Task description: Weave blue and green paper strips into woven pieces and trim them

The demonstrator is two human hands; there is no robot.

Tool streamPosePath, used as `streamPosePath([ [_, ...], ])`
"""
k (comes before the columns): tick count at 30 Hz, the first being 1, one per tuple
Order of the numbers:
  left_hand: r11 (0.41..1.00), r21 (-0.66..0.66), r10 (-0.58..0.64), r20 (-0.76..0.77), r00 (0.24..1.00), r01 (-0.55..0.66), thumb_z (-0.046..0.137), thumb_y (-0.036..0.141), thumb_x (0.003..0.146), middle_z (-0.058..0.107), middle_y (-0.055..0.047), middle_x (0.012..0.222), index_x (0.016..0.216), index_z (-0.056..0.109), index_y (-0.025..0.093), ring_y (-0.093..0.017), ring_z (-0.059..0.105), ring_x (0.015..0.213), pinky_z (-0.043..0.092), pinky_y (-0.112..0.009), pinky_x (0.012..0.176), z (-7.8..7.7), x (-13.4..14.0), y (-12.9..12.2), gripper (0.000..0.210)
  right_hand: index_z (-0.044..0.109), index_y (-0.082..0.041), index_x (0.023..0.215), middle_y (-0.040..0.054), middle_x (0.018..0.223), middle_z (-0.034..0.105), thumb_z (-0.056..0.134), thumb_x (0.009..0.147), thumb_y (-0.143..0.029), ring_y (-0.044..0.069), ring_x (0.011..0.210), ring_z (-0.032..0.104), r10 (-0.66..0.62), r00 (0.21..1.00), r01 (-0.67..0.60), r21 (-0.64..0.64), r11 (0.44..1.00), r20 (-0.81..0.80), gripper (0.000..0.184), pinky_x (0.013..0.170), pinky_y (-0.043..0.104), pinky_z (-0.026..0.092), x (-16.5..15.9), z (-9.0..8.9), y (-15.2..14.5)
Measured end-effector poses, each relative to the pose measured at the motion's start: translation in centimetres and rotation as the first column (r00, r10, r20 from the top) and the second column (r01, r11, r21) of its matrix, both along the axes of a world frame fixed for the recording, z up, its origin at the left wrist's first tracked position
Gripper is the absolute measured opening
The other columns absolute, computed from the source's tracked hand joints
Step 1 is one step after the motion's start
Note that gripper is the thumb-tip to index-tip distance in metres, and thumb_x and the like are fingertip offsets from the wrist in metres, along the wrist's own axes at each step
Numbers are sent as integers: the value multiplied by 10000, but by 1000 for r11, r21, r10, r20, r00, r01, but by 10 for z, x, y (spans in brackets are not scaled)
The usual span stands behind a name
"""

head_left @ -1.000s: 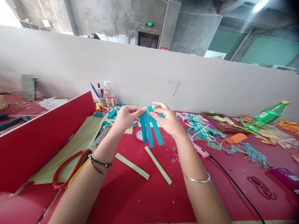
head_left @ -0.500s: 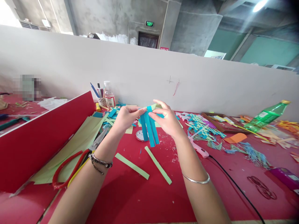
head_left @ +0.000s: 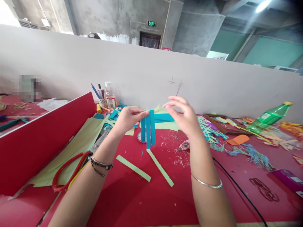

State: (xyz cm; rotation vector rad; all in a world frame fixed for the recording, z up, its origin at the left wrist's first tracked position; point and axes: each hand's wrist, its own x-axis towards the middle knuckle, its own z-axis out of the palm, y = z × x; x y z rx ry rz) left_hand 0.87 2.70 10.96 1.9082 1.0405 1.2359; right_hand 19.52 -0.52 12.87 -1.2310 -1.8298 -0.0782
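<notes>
My left hand (head_left: 133, 118) pinches the top of several blue paper strips (head_left: 148, 130), which hang down side by side. A light green paper strip (head_left: 158, 109) runs from them to the right, slightly blurred. At its far end are the fingertips of my right hand (head_left: 182, 115), drawn together as in a pinch. Below, two loose light green strips (head_left: 133, 168) lie slanted on the red table (head_left: 142, 205). Behind the hanging strips is a small round lid (head_left: 140, 136), partly covered. A glue gun (head_left: 184, 145) shows its nozzle beside my right forearm, which hides the rest.
Large scissors (head_left: 68, 171) with red handles rest on green paper sheets (head_left: 59, 157) by the red divider (head_left: 47, 135). A pen cup (head_left: 103, 102) and clear bottle (head_left: 110, 96) stand behind. To the right are woven paper pieces (head_left: 210, 129), a tilted green bottle (head_left: 271, 118) and a black cord (head_left: 236, 186).
My right hand has moved right and slightly up, away from my left hand, and more of the green strip's length shows. The hanging blue strips have swung slightly left.
</notes>
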Motion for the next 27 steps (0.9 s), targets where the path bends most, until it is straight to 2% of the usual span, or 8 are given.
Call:
streamPosePath([
  [3,1000,10,-25,-41,999,25,585,433,688,538,18,511,683,668,138,-56,412,429,286,-184,373,2,1,-3,306,601,-281,844,17,1192,470,483,796,-406,244,1131,418,-40,999,38,97,995,15,178,971,527,185,-1,8,-9],
  [8,998,9,-63,-69,996,64,573,422,701,492,30,469,695,677,142,-46,359,402,263,-182,366,6,4,-9,299,600,-291,772,-15,1227,439,497,799,-346,238,1146,403,24,981,-24,-2,1000,195,120,985,566,49,-15,5,-13],
  [12,998,15,-65,-89,994,67,564,427,709,477,31,449,696,676,140,-47,338,390,237,-184,357,7,3,-12,308,573,-260,726,-13,1152,494,489,808,-317,214,1076,466,55,977,-43,-60,997,205,130,980,575,40,-13,2,-10],
  [16,992,22,-121,-150,981,126,541,439,727,550,8,528,725,672,144,-70,414,452,272,-188,393,10,1,-14,323,574,-263,741,-21,1114,519,483,816,-292,195,1007,512,101,964,-79,-96,992,245,122,975,587,26,-10,6,-13],
  [18,988,58,-126,-208,970,141,515,436,748,570,0,551,710,665,145,-80,440,478,295,-193,418,14,-1,-19,329,582,-269,750,-22,1115,520,488,817,-288,193,1009,510,126,952,-99,-109,989,280,117,977,587,8,-11,8,-18],
  [23,954,254,-59,-357,932,157,497,365,787,599,-15,619,688,646,161,-95,483,564,348,-202,521,21,-10,-42,271,586,-270,730,-27,1108,518,495,817,-306,183,1047,482,185,927,-156,-113,981,327,131,988,575,-9,-19,13,-36],
  [27,931,273,-89,-472,877,241,469,315,813,566,-7,620,677,621,167,-91,463,564,338,-199,523,26,-21,-63,252,591,-268,716,-26,1102,518,493,818,-311,186,1059,466,230,901,-200,-118,973,367,148,987,581,-24,-26,14,-53],
])
